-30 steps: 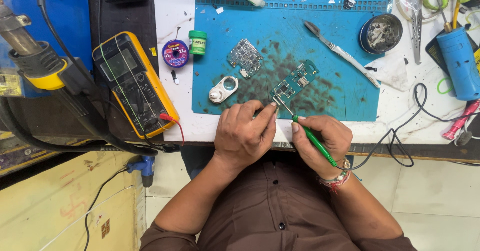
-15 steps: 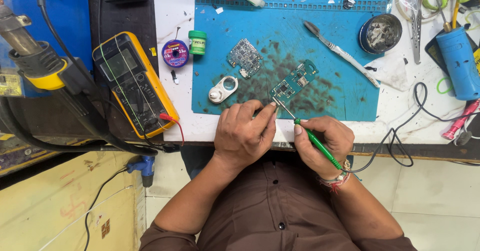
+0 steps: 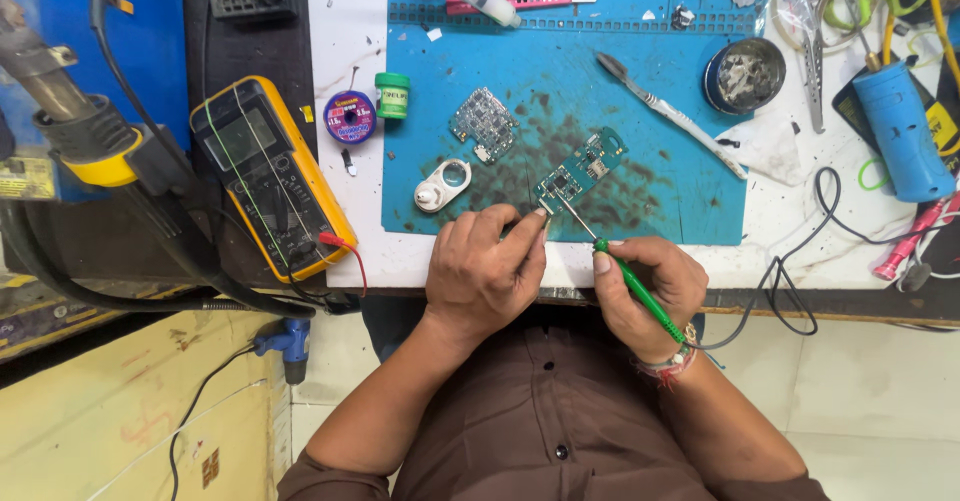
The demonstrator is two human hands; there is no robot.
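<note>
Both hands work one board [image 3: 582,170]: left hand [image 3: 487,273] pinches its 7 o'clock corner steady, right hand [image 3: 648,283] grips the iron [image 3: 622,272].

I see the long green circuit board [image 3: 583,170] at centre frame on the blue rubber work mat [image 3: 640,81], with the square silver circuit board [image 3: 484,123] to its upper left. My left hand [image 3: 485,271] sits below it, my right hand [image 3: 650,286] further right. The yellow multimeter [image 3: 268,173] lies left of the mat.
</note>
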